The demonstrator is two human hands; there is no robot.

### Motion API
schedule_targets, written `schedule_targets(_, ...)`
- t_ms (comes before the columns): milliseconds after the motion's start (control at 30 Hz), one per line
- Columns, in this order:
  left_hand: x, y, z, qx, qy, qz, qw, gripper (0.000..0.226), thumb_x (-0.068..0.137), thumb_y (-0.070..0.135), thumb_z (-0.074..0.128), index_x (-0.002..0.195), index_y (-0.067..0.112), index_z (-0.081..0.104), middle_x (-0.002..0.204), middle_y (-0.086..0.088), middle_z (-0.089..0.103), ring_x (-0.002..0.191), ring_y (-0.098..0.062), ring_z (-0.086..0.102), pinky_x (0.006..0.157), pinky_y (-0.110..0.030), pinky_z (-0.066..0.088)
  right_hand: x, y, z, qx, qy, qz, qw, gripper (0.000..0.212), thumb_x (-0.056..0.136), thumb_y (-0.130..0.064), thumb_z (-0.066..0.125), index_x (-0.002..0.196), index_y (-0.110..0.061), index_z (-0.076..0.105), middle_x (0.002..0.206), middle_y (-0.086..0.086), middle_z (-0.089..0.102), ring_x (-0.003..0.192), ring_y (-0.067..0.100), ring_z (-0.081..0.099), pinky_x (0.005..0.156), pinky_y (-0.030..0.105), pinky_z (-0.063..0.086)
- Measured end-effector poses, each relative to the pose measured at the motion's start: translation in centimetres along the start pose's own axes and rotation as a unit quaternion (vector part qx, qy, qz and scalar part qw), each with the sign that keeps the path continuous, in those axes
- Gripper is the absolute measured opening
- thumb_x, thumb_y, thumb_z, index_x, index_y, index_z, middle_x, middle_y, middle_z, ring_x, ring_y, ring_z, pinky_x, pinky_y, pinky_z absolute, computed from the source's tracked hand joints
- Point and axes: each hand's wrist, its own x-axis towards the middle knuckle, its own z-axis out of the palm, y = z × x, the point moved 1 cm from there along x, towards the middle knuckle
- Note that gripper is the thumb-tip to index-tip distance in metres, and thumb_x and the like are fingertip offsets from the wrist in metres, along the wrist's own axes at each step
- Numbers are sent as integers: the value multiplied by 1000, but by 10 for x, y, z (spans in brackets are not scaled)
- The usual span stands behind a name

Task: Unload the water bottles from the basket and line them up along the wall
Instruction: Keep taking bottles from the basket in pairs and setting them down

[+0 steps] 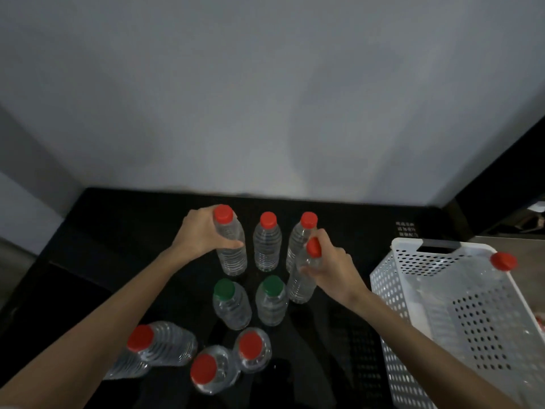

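My left hand (pixel 203 231) grips a red-capped water bottle (pixel 231 252) standing at the left end of the back row. Two more red-capped bottles (pixel 267 243) (pixel 298 237) stand to its right, a short way off the grey wall (pixel 265 98). My right hand (pixel 330 267) holds a tilted red-capped bottle (pixel 300 281) by its neck, in front of the rightmost one. Two green-capped bottles (pixel 231 305) (pixel 271 302) stand in front. Three red-capped bottles (pixel 162 346) (pixel 212 369) (pixel 253 349) stand nearest me. The white perforated basket (pixel 392 290) at right holds another red-capped bottle (pixel 502 262).
Everything rests on a glossy black counter (pixel 118 246) that meets the wall at the back. White printed text (pixel 407 228) marks the counter near the basket. A dark vertical edge (pixel 501 178) rises at the right, and the counter's left edge drops off beside a grey side wall.
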Motion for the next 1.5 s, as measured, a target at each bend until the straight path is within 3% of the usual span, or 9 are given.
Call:
schedule_targets(133, 6, -20, 17, 10, -19, -22, 1000, 54, 52, 31, 94, 100, 23, 69, 93, 9, 71, 86, -6, 66, 80, -23, 53, 3, 4, 7, -21, -3, 5, 1000, 49, 82, -16, 68, 109, -34, 32, 74, -2, 60, 63, 14, 62, 57, 31, 50)
schedule_targets(267, 2, -31, 22, -6, -25, -20, 999, 55, 55, 25, 93, 102, 24, 65, 93, 12, 66, 88, -5, 63, 70, -9, 42, 6, 4, 9, -45, -19, -17, 999, 58, 75, -21, 78, 115, -29, 37, 86, -4, 62, 72, 12, 65, 68, 38, 58)
schedule_targets(367, -1, -32, 23, -16, -46, -20, 999, 55, 60, 21, 91, 104, 28, 60, 91, 18, 62, 89, -5, 62, 73, -12, 47, 4, 2, 11, -89, -23, -27, 995, 56, 71, -25, 80, 111, -28, 40, 95, -6, 60, 82, 17, 64, 73, 44, 57)
schedule_targets(467, -4, -32, 22, -16, -47, -43, 998, 53, 66, 25, 87, 112, 28, 60, 98, 12, 65, 93, -8, 62, 85, -29, 54, -1, 2, 9, -87, -24, -29, 995, 60, 74, -25, 77, 117, -33, 36, 100, -10, 55, 85, 15, 62, 73, 44, 56)
schedule_targets(733, -23, 17, -6, -30, 78, -22, 996, 65, 80, 34, 76, 140, 24, 51, 139, -2, 56, 127, -21, 52, 105, -38, 42, -20, -1, -14, -94, -33, -58, 993, 53, 88, -32, 64, 132, -34, 34, 116, -5, 55, 96, 17, 61, 78, 45, 56)
schedule_targets(967, -48, 102, -20, 0, 161, 99, 982, 54, 88, 33, 68, 138, 22, 52, 140, 1, 55, 130, -13, 49, 105, -22, 32, -55, 0, -81, -64, 76, -75, 992, 46, 89, -31, 64, 131, -33, 45, 132, -12, 53, 111, 4, 56, 91, 30, 52)
schedule_targets(1100, -59, 159, -3, -5, 146, 158, 977, 52, 90, 32, 66, 139, 24, 52, 141, 4, 54, 130, -9, 48, 105, -19, 31, -83, 17, -121, -45, 133, -60, 988, 40, 91, -29, 63, 128, -32, 50, 129, -12, 55, 110, 2, 56, 91, 26, 49)
schedule_targets(1233, -64, 210, 37, -16, 116, 195, 974, 49, 91, 31, 64, 139, 25, 52, 139, 6, 55, 126, -7, 49, 101, -13, 31, -113, 49, -151, -32, 160, -29, 986, 37, 92, -27, 63, 126, -34, 50, 128, -12, 57, 113, 4, 57, 93, 36, 52)
schedule_targets(1500, -54, 294, 164, -59, 2, 196, 979, 54, 90, 33, 65, 141, 25, 48, 140, 5, 55, 127, -11, 51, 104, -27, 42, -176, 131, -204, -22, 153, 7, 988, 30, 91, -29, 62, 120, -31, 55, 124, -12, 58, 109, 7, 59, 92, 40, 54)
